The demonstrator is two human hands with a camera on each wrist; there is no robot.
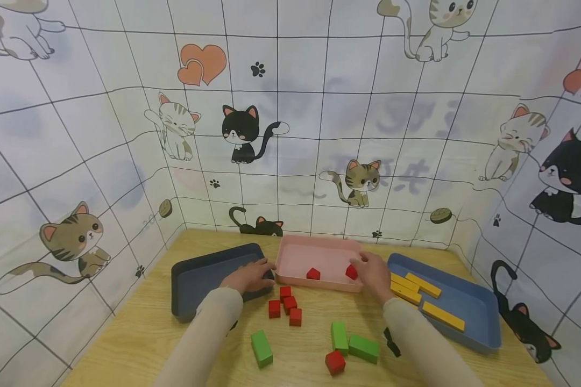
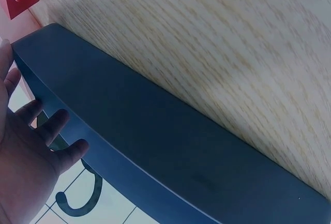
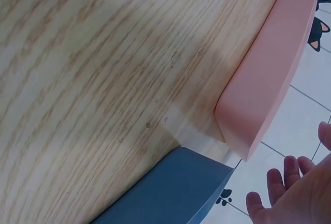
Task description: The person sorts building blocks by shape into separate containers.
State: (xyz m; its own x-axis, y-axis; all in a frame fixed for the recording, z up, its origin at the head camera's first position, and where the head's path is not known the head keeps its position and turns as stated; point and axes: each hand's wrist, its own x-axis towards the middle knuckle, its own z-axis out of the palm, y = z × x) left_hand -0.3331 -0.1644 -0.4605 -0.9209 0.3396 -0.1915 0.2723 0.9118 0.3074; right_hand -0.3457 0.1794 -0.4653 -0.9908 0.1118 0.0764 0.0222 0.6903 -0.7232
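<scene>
My left hand [image 1: 250,277] reaches over the right end of the dark tray [image 1: 193,310], its fingers spread and apart in the left wrist view, with nothing in them. At the right rim of the pink tray [image 1: 290,244], my right hand [image 1: 375,275] has its fingers loosely bent. A red block [image 1: 351,272] lies in that tray right by these fingertips. Another red block [image 1: 312,274] lies near the tray's front wall. Several red cubes [image 1: 274,308] sit on the table just in front of the pink tray.
A blue tray [image 1: 481,317] at the right holds several yellow blocks [image 1: 443,315]. Nearer on the wooden table [image 1: 213,371] are a green block [image 1: 262,349], two more green blocks [image 1: 363,348] side by side, and a red cube [image 1: 335,363]. Cat-patterned cloth [image 1: 300,134] encloses the back and sides.
</scene>
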